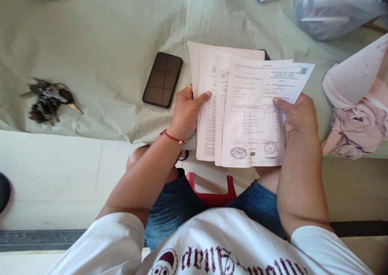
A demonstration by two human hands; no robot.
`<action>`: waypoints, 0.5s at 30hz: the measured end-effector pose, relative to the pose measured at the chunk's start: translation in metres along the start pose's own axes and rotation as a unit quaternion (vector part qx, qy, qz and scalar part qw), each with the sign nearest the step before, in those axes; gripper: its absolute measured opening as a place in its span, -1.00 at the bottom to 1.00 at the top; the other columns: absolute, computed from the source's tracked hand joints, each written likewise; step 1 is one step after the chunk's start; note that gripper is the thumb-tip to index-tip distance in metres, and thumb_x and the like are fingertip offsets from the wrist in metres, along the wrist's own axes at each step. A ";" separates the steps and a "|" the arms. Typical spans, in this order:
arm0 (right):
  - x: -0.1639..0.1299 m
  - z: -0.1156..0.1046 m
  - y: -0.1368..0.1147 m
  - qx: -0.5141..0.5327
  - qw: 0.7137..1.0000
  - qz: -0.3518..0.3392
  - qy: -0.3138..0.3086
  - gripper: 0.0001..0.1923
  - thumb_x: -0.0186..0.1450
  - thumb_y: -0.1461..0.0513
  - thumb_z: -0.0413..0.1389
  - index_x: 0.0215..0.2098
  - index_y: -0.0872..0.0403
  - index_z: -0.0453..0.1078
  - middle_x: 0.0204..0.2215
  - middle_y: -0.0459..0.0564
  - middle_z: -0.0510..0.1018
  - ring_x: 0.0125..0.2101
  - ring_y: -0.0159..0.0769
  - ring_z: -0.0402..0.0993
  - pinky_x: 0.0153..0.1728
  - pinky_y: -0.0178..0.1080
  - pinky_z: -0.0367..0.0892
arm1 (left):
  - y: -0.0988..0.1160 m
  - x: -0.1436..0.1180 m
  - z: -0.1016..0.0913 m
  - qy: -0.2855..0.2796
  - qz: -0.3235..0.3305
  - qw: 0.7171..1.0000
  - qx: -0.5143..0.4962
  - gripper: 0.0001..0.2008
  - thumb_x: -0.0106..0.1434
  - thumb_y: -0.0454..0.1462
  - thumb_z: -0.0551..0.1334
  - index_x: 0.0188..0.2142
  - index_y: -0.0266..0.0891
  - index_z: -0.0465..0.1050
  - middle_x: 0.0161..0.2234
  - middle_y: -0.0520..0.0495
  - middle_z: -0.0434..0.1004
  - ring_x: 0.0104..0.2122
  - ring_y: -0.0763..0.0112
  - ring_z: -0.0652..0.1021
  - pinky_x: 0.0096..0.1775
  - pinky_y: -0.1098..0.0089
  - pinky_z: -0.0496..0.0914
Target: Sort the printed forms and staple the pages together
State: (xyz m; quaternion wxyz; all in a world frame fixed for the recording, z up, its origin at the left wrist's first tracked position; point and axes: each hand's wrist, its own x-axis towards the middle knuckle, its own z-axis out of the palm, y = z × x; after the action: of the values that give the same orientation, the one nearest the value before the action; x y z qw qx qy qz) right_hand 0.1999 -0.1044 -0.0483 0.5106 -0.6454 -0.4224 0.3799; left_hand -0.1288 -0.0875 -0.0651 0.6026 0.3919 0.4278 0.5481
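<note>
A sheaf of printed white papers [242,105] is fanned out over the edge of a bed covered with a pale green sheet [100,45]. My left hand [186,109] grips the left side of the stack, thumb pressed on a sheet; it has a ring and a red thread at the wrist. My right hand [297,113] holds the top sheet by its right edge, thumb on the print. The top sheet bears two round stamps near its lower edge.
A black phone [163,79] lies face up left of the papers. A bunch of keys [48,99] sits further left. Pink cloth [357,105] is at the right, a plastic bag [333,8] at the top right. A red stool [212,190] is under me.
</note>
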 end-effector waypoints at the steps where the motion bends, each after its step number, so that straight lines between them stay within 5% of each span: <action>1: -0.001 0.001 -0.001 0.003 1.000 0.004 -0.003 -0.54 -0.01 0.08 0.62 -0.15 -0.18 0.69 -0.02 -0.03 0.83 0.11 0.16 0.78 0.25 0.28 0.70 | 0.001 0.000 0.001 0.001 -0.001 1.000 0.000 -0.49 0.15 0.04 0.69 -0.09 -0.14 0.62 -0.02 -0.14 0.84 -0.04 0.03 0.81 0.00 0.11 0.73; 15: 0.000 0.005 0.000 -0.001 0.997 -0.016 0.069 -0.65 0.05 0.19 0.51 -0.18 -0.14 0.67 -0.12 -0.06 0.81 0.00 0.06 0.78 0.16 0.26 0.72 | 0.005 0.001 0.005 0.011 -0.011 1.000 0.024 -0.60 0.35 0.10 0.48 -0.09 -0.12 0.58 -0.12 -0.17 0.80 0.06 0.01 0.77 0.09 0.09 0.69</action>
State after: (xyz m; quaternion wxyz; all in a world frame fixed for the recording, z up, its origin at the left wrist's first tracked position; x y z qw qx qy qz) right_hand 0.1956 -0.1026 -0.0495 0.5441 -0.6636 -0.3967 0.3259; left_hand -0.1260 -0.0864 -0.0589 0.5943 0.3949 0.4521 0.5352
